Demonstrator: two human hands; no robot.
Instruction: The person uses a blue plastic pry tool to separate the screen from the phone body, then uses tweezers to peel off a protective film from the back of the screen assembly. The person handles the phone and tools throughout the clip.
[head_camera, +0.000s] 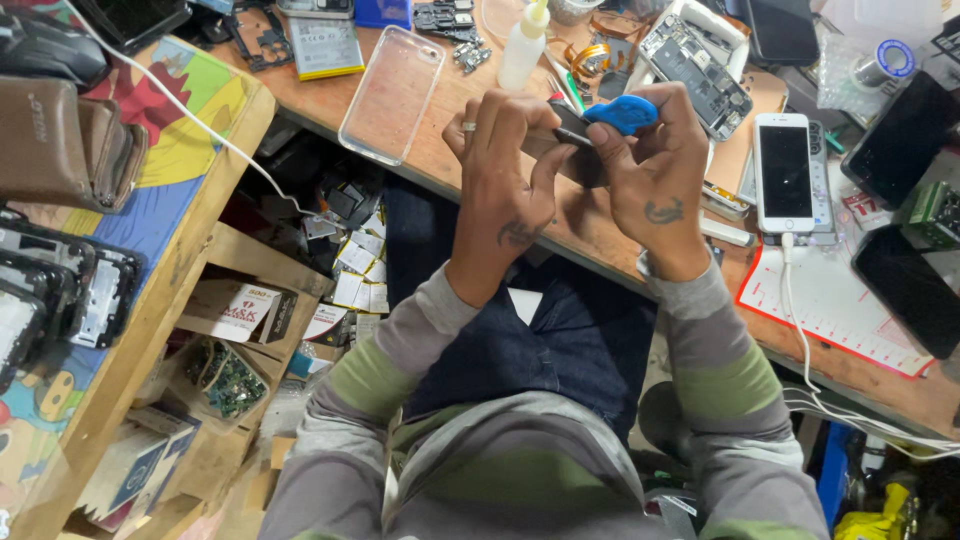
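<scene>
My left hand (503, 170) and my right hand (652, 175) hold a dark phone (577, 140) between them, edge-on above the wooden workbench (600, 235). My right hand's fingers also pinch a blue plastic pick (622, 114) against the phone's top edge. A ring shows on a finger of my left hand. Most of the phone is hidden behind my fingers.
A clear phone case (392, 93) and a white squeeze bottle (524, 45) lie beyond my hands. An opened phone (695, 75) and a white phone on a cable (785, 172) sit to the right, with dark screens (905, 130) further right. A brown pouch (62, 140) rests on the left shelf.
</scene>
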